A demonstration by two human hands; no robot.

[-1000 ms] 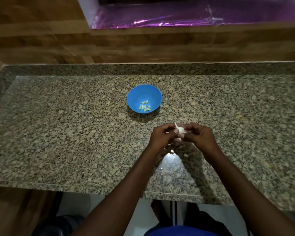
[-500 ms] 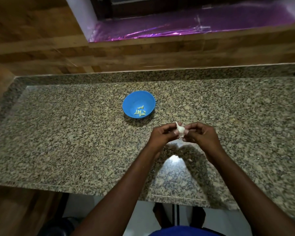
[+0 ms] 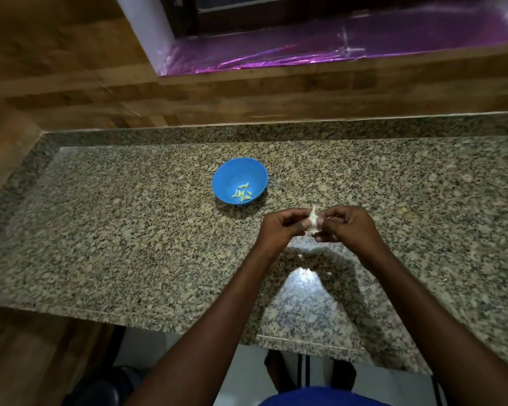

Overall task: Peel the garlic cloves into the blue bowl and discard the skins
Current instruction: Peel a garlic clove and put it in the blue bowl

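Observation:
A white garlic bulb (image 3: 312, 223) with papery skin is held above the granite counter (image 3: 129, 235), between both hands. My left hand (image 3: 279, 230) grips it from the left with curled fingers. My right hand (image 3: 346, 228) pinches it from the right. The blue bowl (image 3: 229, 177) stands on the counter just behind and to the left of my hands. Several pale peeled cloves (image 3: 242, 194) lie at its bottom. Much of the bulb is hidden by my fingers.
A few small white skin bits (image 3: 305, 271) lie on the counter below my hands, near a bright light reflection. A wooden wall (image 3: 247, 95) rises behind the counter, with a purple foil-lined sill (image 3: 335, 51) above. The counter's front edge runs close to my body.
The camera has tilted so the scene sits lower and the bowl shifted in view. Both hands have stayed together on the garlic bulb, working at its skin.

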